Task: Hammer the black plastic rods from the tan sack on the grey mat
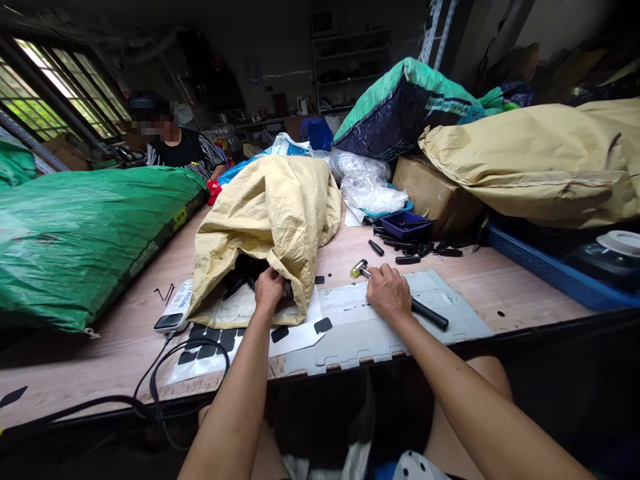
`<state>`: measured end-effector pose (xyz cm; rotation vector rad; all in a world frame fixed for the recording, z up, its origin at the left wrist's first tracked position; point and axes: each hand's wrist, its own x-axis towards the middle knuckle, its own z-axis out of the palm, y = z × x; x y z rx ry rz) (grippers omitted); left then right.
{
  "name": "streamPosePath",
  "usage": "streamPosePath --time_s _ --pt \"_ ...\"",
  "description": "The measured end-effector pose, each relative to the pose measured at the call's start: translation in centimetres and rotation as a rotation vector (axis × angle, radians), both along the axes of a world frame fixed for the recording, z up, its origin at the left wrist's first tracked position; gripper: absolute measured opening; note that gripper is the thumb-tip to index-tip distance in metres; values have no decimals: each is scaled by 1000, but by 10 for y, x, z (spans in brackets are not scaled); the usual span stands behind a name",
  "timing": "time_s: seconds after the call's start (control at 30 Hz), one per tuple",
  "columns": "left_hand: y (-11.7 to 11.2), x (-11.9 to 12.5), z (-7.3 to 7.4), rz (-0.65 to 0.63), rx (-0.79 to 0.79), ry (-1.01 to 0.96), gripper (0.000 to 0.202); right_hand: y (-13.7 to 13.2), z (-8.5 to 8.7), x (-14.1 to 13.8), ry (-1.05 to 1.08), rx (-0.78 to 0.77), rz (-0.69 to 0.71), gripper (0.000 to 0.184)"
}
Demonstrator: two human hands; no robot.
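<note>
At the open mouth of a tan woven sack, my left hand is closed, its fingers pinching the sack's edge. Dark pieces show inside the opening, mostly in shadow. My right hand is wrapped around a small hammer with a black grip. Its head points away to the left, just above a grey mat. Under the sack lies a white sheet with black stickers. Beyond the hammer, several black handle-like parts lie loose on the table.
A green sack fills the left side. A white device with a black cable rests nearby. Behind are a purple tray, a cardboard box and more sacks. A blue basket stands right. Another person sits across.
</note>
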<state>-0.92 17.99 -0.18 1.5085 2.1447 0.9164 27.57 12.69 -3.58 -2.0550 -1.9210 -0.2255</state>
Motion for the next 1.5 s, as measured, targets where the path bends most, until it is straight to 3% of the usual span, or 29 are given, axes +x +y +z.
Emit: streamPosePath --time_s 0.13,0.3,0.47,0.63,0.8,0.93,1.03,1.1,1.13,1.27,1.33,1.5 --pt "-3 3 0 47 -137 191 30 0 1 0 18 -3 2 29" --pt "-19 0 7 6 -212 283 35 -1 3 -1 20 -16 -1 29" --pt "-44 -4 9 107 -267 337 57 -1 1 0 22 -7 2 30" --pt "-60 -8 9 97 -270 325 34 0 0 -1 20 -5 3 31" --pt "-57 -8 6 128 -256 303 43 0 0 -1 25 -6 -4 30" --pt "-60 -14 3 174 -138 218 27 -1 1 -1 22 -2 -9 29" --pt "-76 -12 8 203 198 67 30 -1 2 -1 18 -4 -7 28" --pt "-90 -1 14 117 411 -47 35 -1 2 -2 17 -10 -8 28" --pt "-96 9 17 14 458 -95 35 -1 2 -2 18 -11 -9 29" --pt "-103 55 14 -451 344 -126 19 0 1 -1 19 -8 -13 29" --pt "-96 74 3 -533 265 -55 11 -1 1 -1 23 -8 -10 29" --pt "-75 92 -24 -557 178 95 10 -1 1 -2 23 10 -7 26"
